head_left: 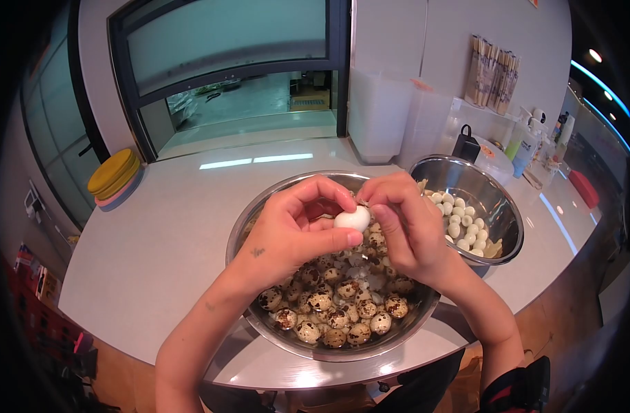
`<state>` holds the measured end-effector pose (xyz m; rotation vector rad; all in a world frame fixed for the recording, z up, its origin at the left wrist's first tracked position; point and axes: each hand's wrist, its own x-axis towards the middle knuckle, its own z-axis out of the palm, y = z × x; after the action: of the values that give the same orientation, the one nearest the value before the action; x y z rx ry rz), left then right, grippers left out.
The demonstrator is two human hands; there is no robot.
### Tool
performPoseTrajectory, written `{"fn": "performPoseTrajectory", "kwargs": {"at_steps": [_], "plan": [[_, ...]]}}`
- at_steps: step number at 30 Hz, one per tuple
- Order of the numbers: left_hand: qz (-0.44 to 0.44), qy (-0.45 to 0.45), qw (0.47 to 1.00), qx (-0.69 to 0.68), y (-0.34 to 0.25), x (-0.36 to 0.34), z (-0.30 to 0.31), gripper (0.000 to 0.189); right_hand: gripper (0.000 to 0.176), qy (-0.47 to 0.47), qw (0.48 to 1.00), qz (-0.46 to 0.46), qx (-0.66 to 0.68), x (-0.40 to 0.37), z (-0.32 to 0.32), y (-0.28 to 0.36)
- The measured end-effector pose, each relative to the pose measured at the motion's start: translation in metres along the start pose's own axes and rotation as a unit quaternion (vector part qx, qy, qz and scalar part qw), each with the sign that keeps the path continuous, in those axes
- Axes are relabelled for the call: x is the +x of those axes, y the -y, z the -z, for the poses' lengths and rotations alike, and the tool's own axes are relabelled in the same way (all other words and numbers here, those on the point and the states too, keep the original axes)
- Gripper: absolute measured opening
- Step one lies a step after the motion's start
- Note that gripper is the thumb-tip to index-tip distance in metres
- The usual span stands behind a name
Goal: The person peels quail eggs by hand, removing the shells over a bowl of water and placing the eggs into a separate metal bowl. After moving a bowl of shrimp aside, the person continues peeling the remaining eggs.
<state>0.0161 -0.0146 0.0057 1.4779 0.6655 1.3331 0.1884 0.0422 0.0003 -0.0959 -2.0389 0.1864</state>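
Between the thumb and fingers of my left hand is a peeled quail egg, smooth and white. My right hand is closed in a pinch against the far side of that egg, where a small brownish bit of eggshell shows at the fingertips. Both hands are above a large steel bowl. Speckled quail eggs in their shells fill it, wet and mixed with loose shell pieces. My hands hide the bowl's far part.
Right of the large bowl, a smaller steel bowl holds several peeled quail eggs. Stacked yellow, pink and blue round items lie at the counter's left edge. Pump bottles, a black box and a translucent bin stand behind.
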Motion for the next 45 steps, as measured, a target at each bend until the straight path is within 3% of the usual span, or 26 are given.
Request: {"fn": "performPoseTrajectory", "kwargs": {"at_steps": [5, 7, 10, 14, 24, 29, 35, 45], "plan": [[0.022, -0.011, 1.0, -0.01, -0.0064, -0.0005, -0.0032, 0.03, 0.012, -0.035, 0.997, -0.06, 0.022, -0.0036, 0.0011, -0.0052], [0.035, -0.017, 0.998, -0.041, -0.0099, -0.0012, -0.0033, 0.032, 0.012, -0.066, 0.986, -0.114, 0.099, -0.0045, -0.0012, -0.0056], [-0.005, 0.002, 1.0, -0.026, -0.0034, -0.0001, 0.0004, 0.031, 0.013, -0.034, 0.999, -0.03, 0.028, 0.0001, -0.0003, -0.0016], [-0.009, 0.012, 1.0, -0.017, -0.0022, -0.0004, 0.0005, 0.032, 0.013, -0.004, 1.0, -0.001, 0.017, 0.0017, 0.0015, -0.0013], [0.012, -0.011, 0.999, -0.029, -0.0039, -0.0001, -0.0018, 0.034, 0.009, -0.031, 0.993, -0.092, 0.073, -0.0031, -0.0024, -0.0008], [0.015, -0.005, 1.0, -0.025, -0.0045, -0.0001, -0.001, 0.035, 0.01, -0.007, 1.0, 0.002, 0.028, 0.0021, 0.0001, -0.0008], [-0.013, 0.028, 0.999, -0.034, -0.0014, -0.0001, 0.0002, 0.032, 0.01, 0.0, 1.0, 0.0, 0.001, -0.0017, 0.0009, -0.003], [0.043, 0.021, 0.997, -0.066, -0.0063, -0.0016, 0.0015, 0.028, 0.015, -0.004, 0.999, 0.038, 0.001, 0.0008, 0.0014, -0.0006]]}}
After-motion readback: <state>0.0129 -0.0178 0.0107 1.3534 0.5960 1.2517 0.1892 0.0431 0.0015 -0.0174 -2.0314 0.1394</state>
